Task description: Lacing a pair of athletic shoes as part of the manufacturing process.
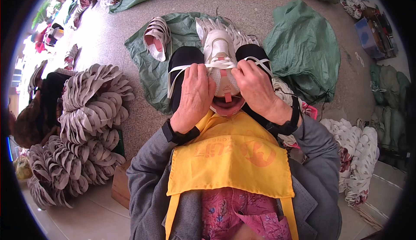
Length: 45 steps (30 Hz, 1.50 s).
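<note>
At my far left stand two stacked bundles of grey, strap-like shoe pieces, an upper one [95, 97] and a lower one [69, 170], their curved layers packed close. Just right of the lower bundle is the edge of a brown, box-shaped block [121, 186]. Further right, a crinkled dark-green plastic sheet [145, 77] lies on the speckled grey floor [110, 45], with a loose white shoe upper lined in pink [157, 38] on it.

My left hand [195, 90], a black band [180, 132] at its wrist, has its fingers curled in, pinching a flat white lace [177, 68] whose end trails over my black-clad left knee. Between my knees sits a white-and-beige mesh shoe with pink accents [219, 47], toe pointing away from me, its pink-lined opening facing me above my bright yellow cloth apron [229, 166]. Beyond its toe lies a row of white shoe pieces [236, 31].

My right hand [256, 86] is likewise curled, thumb and fingers pinching lace at the shoe's right side, with more lace over my right knee. Farther right are a rumpled green sack [303, 45], a bundle of white shoe pieces [359, 157] and a blue plastic bin [368, 38].
</note>
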Tool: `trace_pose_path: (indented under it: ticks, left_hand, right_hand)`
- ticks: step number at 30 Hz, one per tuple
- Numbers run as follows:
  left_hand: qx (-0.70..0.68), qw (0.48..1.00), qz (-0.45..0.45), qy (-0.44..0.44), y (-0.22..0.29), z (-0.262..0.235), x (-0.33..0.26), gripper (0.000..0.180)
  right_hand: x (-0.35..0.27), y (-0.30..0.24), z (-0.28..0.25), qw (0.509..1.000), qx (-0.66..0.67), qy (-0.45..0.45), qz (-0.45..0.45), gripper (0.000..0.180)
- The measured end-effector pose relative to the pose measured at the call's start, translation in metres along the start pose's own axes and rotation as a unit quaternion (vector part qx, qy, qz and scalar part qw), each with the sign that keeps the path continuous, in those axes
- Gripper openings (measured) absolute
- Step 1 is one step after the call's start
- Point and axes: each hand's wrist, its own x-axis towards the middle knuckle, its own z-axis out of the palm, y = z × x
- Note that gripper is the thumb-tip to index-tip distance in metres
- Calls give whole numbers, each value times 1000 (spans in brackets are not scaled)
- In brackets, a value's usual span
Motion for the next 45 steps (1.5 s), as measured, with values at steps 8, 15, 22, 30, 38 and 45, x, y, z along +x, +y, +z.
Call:
trace_pose_path:
  ticks: [8, 15, 22, 30, 38, 45]
  left_hand:
    - [-25, 1000, 4, 6, -3, 4, -1, 19]
    - [-30, 999, 4, 15, -3, 11, -2, 19]
    - [-71, 997, -7, -1, -10, 9, -5, 22]
    - [-91, 995, -7, 48, -13, 12, -3, 14]
    - [-94, 994, -11, 48, -3, 6, 5, 17]
    - [-84, 995, -2, 54, -6, 9, 4, 18]
  right_hand:
    - [22, 5, -7, 992, -92, -40, -73, 14]
    - [20, 2, -3, 993, 21, 18, -114, 13]
    - [22, -24, -6, 954, 298, -4, 2, 12]
    - [33, -19, 27, 971, 229, 0, 68, 9]
    - [31, -11, 23, 988, 153, 26, -5, 8]
    - [5, 19, -67, 901, 386, -56, 192, 13]
